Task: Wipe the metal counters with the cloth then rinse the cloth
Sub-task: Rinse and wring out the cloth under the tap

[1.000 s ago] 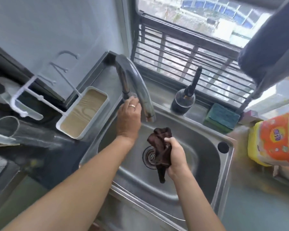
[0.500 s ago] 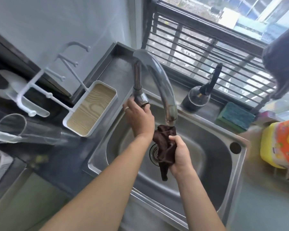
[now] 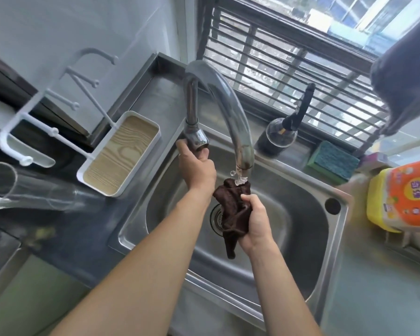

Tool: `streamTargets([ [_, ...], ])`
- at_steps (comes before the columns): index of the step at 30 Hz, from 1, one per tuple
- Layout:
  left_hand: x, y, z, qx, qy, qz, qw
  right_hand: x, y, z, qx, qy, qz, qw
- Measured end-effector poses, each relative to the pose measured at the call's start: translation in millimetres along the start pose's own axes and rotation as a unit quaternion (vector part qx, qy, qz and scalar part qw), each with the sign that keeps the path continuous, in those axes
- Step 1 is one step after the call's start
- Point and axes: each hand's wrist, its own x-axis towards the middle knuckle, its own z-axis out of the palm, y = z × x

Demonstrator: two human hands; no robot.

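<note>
A bunched dark brown cloth (image 3: 233,209) hangs in my right hand (image 3: 257,224) over the drain of the steel sink (image 3: 301,238). Its top sits right under the spout of the curved chrome faucet (image 3: 228,103), and water is starting to fall onto it. My left hand (image 3: 197,166) is wrapped around the faucet's base knob. The metal counter (image 3: 160,93) runs behind and left of the sink.
A white tray with a wood-grain floor (image 3: 121,161) and a white rack (image 3: 34,122) stand left of the sink. A dark bottle (image 3: 279,134), a green-blue sponge (image 3: 332,163) and a yellow-orange package (image 3: 403,195) sit along the window side. A clear glass (image 3: 15,187) lies far left.
My right hand raised the cloth up under the spout. My left hand shifted its grip on the faucet base, and water has begun to run.
</note>
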Motion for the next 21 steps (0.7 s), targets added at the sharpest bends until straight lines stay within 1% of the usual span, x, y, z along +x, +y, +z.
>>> streamTargets([
  [5,-9.2,-3.3,-6.7,0.014,0.013,0.022,1.000,-7.1,-0.1,6.8,0.042,-0.042,-0.010,0.998],
  [7,-18.0,-13.4,-12.2,0.037,0.004,-0.004,0.999,-7.3,1.1,10.5,0.046,-0.045,-0.015,0.998],
  [9,-33.0,-29.7,-19.0,0.080,-0.025,-0.030,0.996,-5.3,3.1,13.5,0.038,-0.042,-0.013,0.998],
  [11,-53.0,-45.1,-25.2,0.096,-0.084,-0.059,0.990,-3.3,3.9,15.3,0.044,-0.027,-0.002,0.999],
  [13,-73.6,-52.2,-28.1,0.044,-0.147,-0.126,0.980,-2.0,5.9,17.7,0.076,-0.024,0.002,0.997],
  [15,-88.0,-57.3,-27.7,-0.045,-0.182,-0.207,0.960,-2.1,7.5,19.1,0.088,-0.016,0.008,0.996],
  [16,-92.6,-56.6,-25.9,-0.088,-0.197,-0.234,0.948,-2.5,8.6,19.3,0.078,-0.007,0.002,0.997],
  [19,-97.0,-49.5,-19.6,-0.179,-0.215,-0.284,0.917,-5.3,9.6,18.5,0.010,-0.002,-0.024,1.000],
  [21,-96.2,-50.0,-17.4,-0.210,-0.224,-0.313,0.899,-4.0,9.5,14.3,-0.091,0.020,-0.085,0.992],
])
